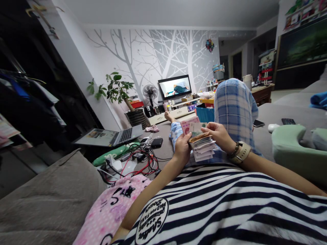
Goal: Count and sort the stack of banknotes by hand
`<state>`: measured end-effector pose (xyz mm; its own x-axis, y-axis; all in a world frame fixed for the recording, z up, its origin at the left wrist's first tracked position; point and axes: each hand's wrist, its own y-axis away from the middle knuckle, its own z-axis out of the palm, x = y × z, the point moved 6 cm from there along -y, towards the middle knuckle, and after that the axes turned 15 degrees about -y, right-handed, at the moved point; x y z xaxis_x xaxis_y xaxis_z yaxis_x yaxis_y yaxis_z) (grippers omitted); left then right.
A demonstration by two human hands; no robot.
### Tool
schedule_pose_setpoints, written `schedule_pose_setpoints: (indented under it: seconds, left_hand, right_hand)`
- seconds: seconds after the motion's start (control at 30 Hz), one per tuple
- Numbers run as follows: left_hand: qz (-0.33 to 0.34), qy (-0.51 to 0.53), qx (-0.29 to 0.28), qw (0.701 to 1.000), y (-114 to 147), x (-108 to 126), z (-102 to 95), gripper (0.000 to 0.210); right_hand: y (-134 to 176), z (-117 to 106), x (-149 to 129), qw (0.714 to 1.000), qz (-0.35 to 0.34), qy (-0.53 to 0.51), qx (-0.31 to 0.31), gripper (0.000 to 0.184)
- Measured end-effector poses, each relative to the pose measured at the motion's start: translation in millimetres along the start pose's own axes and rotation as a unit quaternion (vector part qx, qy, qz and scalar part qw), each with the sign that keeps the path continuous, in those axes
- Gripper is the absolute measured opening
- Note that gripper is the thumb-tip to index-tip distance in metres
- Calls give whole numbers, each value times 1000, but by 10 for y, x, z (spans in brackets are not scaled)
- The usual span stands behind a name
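My left hand [183,148] is closed on a bundle of banknotes and folded papers, its thumb pressed on top. A pink banknote [188,125] stands up at the back of the bundle, with a greenish banknote [197,128] in front of it. Below them a brownish note [200,137] lies over a layered stack of white paper slips [203,151], fanned downward. My right hand [218,134] pinches the right edge of the greenish note between thumb and fingers. Both hands are over my lap, in front of the striped shirt.
On the left lie an open laptop [112,136], tangled cables [148,158] and a black box-shaped device [156,143]. My raised knee [233,105] in plaid trousers is beyond the right hand. A green cushion [288,139], a phone [259,123] and a remote [288,121] are at right.
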<state>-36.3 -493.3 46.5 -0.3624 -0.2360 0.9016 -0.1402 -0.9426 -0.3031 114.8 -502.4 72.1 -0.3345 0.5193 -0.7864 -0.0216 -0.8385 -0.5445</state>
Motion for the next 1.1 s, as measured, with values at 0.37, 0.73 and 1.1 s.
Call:
schedule_pose_setpoints:
  seconds: [0.37,0.73,1.1]
  left_hand:
    - [4,5,54,999,-61,-31,-83,12]
    - [14,-29,46,998,0,24,-49,9]
    - [21,-35,34,999,-10,38,-19,8]
  right_hand:
    - [46,63,-120,997,-59,4,-40,46]
    - [57,81,-105,997,-45,-40,-40,38]
    - [83,85,-140,998,-45,-31,-43,45]
